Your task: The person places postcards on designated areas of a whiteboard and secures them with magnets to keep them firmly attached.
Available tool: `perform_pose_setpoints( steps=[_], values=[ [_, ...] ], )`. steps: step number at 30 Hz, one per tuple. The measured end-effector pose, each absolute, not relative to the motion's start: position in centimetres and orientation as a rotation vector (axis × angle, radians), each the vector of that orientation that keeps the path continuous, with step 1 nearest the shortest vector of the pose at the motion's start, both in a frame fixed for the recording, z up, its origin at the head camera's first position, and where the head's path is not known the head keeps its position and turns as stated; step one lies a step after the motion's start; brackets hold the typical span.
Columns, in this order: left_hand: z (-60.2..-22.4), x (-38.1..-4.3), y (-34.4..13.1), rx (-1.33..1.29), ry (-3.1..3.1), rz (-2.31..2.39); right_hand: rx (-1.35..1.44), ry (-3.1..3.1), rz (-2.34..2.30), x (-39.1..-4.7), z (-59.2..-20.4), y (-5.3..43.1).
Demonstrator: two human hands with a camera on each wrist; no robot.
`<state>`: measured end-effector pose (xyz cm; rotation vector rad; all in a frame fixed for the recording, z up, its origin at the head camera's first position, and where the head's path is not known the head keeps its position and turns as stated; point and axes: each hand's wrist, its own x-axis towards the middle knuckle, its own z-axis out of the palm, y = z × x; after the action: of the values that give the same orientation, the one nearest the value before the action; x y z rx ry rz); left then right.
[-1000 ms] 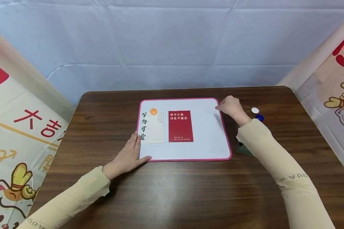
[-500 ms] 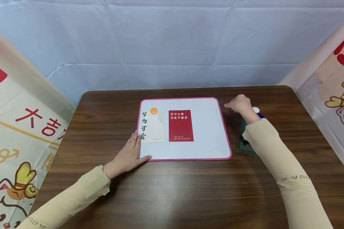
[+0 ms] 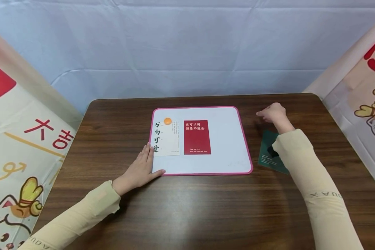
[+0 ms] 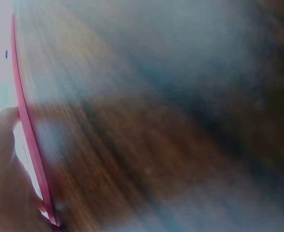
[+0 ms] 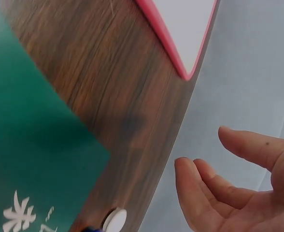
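lying on the table (image 3: 187, 215) right of the whiteboard (image 3: 228, 146), the green card (image 3: 266, 142) looks light and bendy, best lifted by an edge; the left hand (image 3: 139, 170) rests flat on the whiteboard, the right hand (image 3: 273, 114) hovers empty, fingers parted.

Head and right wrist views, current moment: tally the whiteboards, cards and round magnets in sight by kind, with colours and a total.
Whiteboard: 1
Cards: 3 (white card, red card, green card)
Round magnets: 3 (orange magnet, white magnet, blue magnet, only its edge showing)
Total: 7
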<state>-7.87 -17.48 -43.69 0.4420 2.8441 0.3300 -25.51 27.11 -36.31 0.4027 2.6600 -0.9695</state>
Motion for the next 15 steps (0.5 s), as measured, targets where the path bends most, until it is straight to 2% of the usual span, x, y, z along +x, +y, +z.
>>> perform_pose_setpoints(
  steps=[15],
  values=[
    [-43.6,-7.9,-17.5,0.446,2.842,0.338,0.539,2.595,-1.097,-25.8,-36.0,30.0]
  ],
)
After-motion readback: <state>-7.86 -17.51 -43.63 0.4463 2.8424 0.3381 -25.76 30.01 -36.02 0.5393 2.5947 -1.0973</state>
